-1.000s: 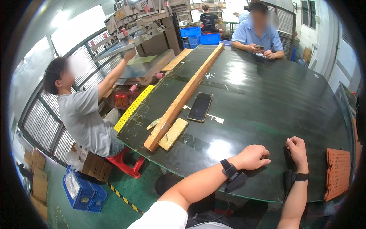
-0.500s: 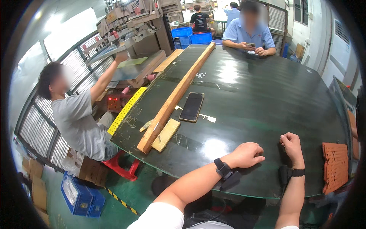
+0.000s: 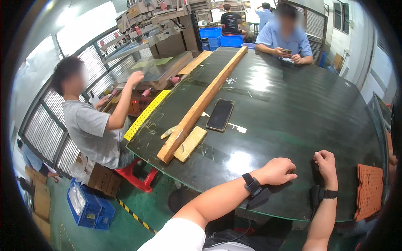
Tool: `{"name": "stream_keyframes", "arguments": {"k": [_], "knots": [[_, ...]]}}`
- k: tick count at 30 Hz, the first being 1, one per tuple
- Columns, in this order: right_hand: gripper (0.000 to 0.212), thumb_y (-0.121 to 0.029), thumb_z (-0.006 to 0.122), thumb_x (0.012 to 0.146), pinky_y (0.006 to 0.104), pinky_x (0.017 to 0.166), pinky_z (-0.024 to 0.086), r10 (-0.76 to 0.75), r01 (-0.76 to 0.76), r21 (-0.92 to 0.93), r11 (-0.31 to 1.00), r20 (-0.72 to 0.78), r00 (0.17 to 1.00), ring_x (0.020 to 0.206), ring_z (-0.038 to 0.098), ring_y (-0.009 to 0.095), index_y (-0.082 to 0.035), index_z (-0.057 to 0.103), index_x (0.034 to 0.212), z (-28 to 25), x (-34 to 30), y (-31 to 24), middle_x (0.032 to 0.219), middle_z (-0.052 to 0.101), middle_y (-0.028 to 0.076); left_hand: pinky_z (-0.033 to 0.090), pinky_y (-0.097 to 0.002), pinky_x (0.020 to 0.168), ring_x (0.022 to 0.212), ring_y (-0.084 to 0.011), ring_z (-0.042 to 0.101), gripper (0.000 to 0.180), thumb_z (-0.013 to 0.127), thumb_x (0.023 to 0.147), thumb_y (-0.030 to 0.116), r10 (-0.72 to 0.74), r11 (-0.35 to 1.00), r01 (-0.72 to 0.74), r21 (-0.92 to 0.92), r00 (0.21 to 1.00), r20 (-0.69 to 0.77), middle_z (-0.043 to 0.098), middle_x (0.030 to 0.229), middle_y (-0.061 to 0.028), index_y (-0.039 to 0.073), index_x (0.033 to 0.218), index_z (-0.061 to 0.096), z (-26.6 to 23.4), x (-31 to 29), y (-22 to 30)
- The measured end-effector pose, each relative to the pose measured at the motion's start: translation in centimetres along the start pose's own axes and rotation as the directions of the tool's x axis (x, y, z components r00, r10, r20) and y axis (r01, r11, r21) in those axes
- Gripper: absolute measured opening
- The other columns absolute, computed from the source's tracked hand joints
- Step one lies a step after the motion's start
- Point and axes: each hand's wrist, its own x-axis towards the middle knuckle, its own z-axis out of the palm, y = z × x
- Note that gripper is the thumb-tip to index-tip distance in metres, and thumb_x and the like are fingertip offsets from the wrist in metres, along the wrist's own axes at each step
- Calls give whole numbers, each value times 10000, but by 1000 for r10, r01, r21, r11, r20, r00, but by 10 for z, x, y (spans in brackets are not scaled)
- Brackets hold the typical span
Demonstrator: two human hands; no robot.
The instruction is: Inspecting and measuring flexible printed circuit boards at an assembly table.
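Lengthwise, orange perforated panel (image 3: 369, 192) pointing away, near right hand (image 3: 326, 167)

Short wht sleeve (image 3: 180, 234) on the L arm, plain tee type thing, bit more wht cloth (image 3: 229, 248) down by the lap. L hand (image 3: 277, 172) & R hand (image 3: 326, 164) both bare. L strap (image 3: 252, 185) is blk w/ a squarish bit on top + dk flat block (image 3: 258, 198); R strap (image 3: 331, 194) also blk, w/ its own blk block (image 3: 316, 196). Thin dk cable (image 3: 246, 232) curves below the table's (image 3: 293, 113) near edge.
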Motion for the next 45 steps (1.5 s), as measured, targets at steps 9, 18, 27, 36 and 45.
{"name": "stream_keyframes", "arguments": {"k": [9, 18, 27, 36, 45], "knots": [[237, -145, 556, 848, 241, 563, 401, -35, 35, -29, 999, -1, 999, 591, 487, 79, 14, 556, 673, -1, -1, 0, 634, 552, 10, 448, -412, 686, 763, -316, 577, 265, 609, 801, 257, -53, 998, 54, -26, 998, 46, 576, 770, -143, 1, 868, 628, -2, 1, 3], [235, -144, 549, 860, 234, 569, 400, -30, 30, -7, 1000, 15, 999, 596, 481, 76, 4, 552, 678, -3, -2, 0, 644, 550, 9, 453, -407, 685, 764, -315, 581, 261, 616, 790, 248, -59, 998, 60, -19, 996, 66, 580, 772, -142, 0, 866, 632, -1, 1, 5], [232, -146, 551, 860, 232, 569, 400, -3, 4, -15, 1000, 21, 1000, 593, 480, 76, 0, 552, 679, 0, -2, -3, 645, 549, 6, 454, -408, 684, 761, -316, 583, 268, 623, 783, 252, -47, 999, 48, -7, 998, 39, 583, 764, -141, -2, 868, 636, 0, 0, 2], [242, -145, 552, 855, 234, 574, 394, -40, 40, -31, 999, 5, 999, 599, 472, 72, 3, 541, 664, -2, -1, 2, 636, 535, -3, 453, -410, 685, 765, -321, 580, 267, 620, 789, 256, -34, 999, 35, -13, 998, 54, 580, 767, -143, 1, 866, 632, 0, 2, 4], [246, -148, 547, 861, 234, 581, 389, -15, 15, -29, 999, 22, 1000, 609, 471, 71, 6, 544, 669, -1, -3, -6, 640, 539, -2, 451, -417, 689, 763, -325, 576, 257, 619, 791, 255, -51, 999, 52, -17, 998, 38, 575, 762, -147, 1, 834, 625, -1, 0, 4]]}}
